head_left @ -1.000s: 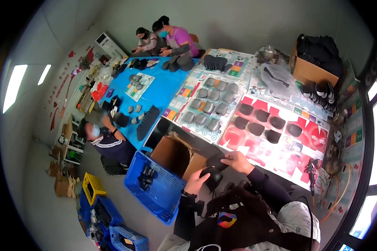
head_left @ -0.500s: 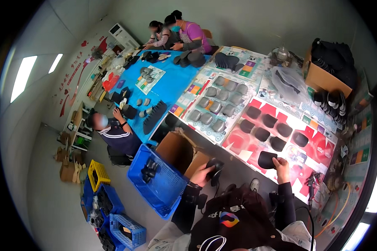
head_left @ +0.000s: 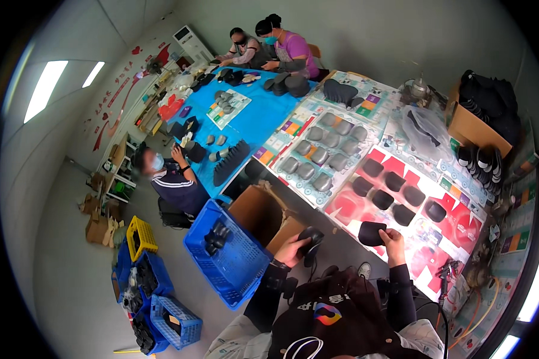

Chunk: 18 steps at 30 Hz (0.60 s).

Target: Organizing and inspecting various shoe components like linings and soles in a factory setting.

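My left hand (head_left: 288, 252) is closed round a dark, curved, shoe-like piece (head_left: 311, 240), partly hidden by the fingers. Between the thumb and fingers of my right hand (head_left: 393, 244) is a flat black rounded patch (head_left: 372, 234), pinched by its right side. That patch hangs over the front edge of the table, near the red and white sheet (head_left: 345, 207). Several similar black patches (head_left: 382, 200) lie spaced apart on this sheet. Farther back, several grey rounded pieces (head_left: 306, 172) lie in rows on a pale board.
A blue crate (head_left: 200, 254) with dark pieces and an open cardboard box (head_left: 251, 209) stand left of my left hand. A heat-gun-like tool (head_left: 444, 273) with a cord is at the table's right. Co-workers sit round the blue table (head_left: 248, 128). More crates (head_left: 175, 320) stand on the floor.
My right hand has moved left with the black patch, closer to my left hand and the table edge. The left hand keeps its hold. The whole view has shifted slightly.
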Motion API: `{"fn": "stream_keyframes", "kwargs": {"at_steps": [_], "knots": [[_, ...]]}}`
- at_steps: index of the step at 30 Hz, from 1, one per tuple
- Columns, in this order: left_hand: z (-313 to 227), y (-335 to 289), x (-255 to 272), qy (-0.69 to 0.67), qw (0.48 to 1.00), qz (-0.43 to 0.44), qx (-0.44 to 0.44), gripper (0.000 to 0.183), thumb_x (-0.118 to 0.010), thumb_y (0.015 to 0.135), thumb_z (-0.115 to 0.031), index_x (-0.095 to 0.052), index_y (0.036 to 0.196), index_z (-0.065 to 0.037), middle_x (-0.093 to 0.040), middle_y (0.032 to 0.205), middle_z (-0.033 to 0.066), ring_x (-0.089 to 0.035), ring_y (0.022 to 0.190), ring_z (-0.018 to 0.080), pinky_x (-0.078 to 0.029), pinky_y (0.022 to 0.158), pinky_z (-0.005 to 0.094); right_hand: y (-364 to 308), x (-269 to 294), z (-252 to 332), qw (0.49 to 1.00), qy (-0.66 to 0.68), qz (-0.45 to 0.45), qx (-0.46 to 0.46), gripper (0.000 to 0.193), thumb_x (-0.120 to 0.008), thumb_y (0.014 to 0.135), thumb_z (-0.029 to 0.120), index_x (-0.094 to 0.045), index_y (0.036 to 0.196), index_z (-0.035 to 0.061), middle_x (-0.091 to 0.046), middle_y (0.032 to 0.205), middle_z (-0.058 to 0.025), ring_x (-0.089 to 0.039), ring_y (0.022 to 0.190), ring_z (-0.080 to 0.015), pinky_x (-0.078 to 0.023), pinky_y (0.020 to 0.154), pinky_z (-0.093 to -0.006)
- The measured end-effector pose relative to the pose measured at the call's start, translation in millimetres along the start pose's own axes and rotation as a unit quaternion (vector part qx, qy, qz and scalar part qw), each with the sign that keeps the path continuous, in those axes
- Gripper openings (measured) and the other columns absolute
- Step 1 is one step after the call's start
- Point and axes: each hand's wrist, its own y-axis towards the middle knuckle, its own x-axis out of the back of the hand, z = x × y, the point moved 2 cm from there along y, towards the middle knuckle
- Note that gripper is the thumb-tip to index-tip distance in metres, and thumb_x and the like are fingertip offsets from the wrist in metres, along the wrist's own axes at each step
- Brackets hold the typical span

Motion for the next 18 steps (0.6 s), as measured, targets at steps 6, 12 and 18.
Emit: {"fn": "stream_keyframes", "kwargs": {"at_steps": [6,12,18], "knots": [[-4,-7,7,-0.027,0.999,-0.020,0.005,0.031,-0.057,0.098,-0.008,-0.057,0.128,0.003,-0.068,0.117,0.0125,-0.065,0.107,0.0234,-0.048,0.097,0.0344,-1,3,-10,0.999,-0.008,-0.030,0.026,0.022,-0.069,0.092,0.012,-0.068,0.094,-0.0091,-0.068,0.078,-0.0084,-0.063,0.067,-0.0123,-0.051,0.060,-0.0268],[3,-9,19,-0.048,0.998,-0.028,0.008,0.030,-0.058,0.098,-0.008,-0.058,0.125,0.004,-0.068,0.116,0.0133,-0.065,0.107,0.0243,-0.049,0.098,0.0360,-11,-7,-8,0.999,-0.044,-0.016,0.008,0.019,-0.069,0.094,0.014,-0.067,0.094,-0.0043,-0.065,0.080,-0.0030,-0.064,0.072,-0.0111,-0.053,0.065,-0.0248],[8,-9,32,-0.045,0.999,-0.016,-0.001,0.030,-0.058,0.098,-0.010,-0.058,0.125,0.004,-0.068,0.115,0.0140,-0.066,0.106,0.0237,-0.050,0.096,0.0354,-17,-18,-14,0.999,-0.037,-0.004,-0.005,0.021,-0.070,0.094,0.017,-0.068,0.096,-0.0047,-0.067,0.081,-0.0042,-0.063,0.068,-0.0106,-0.053,0.062,-0.0251]]}}
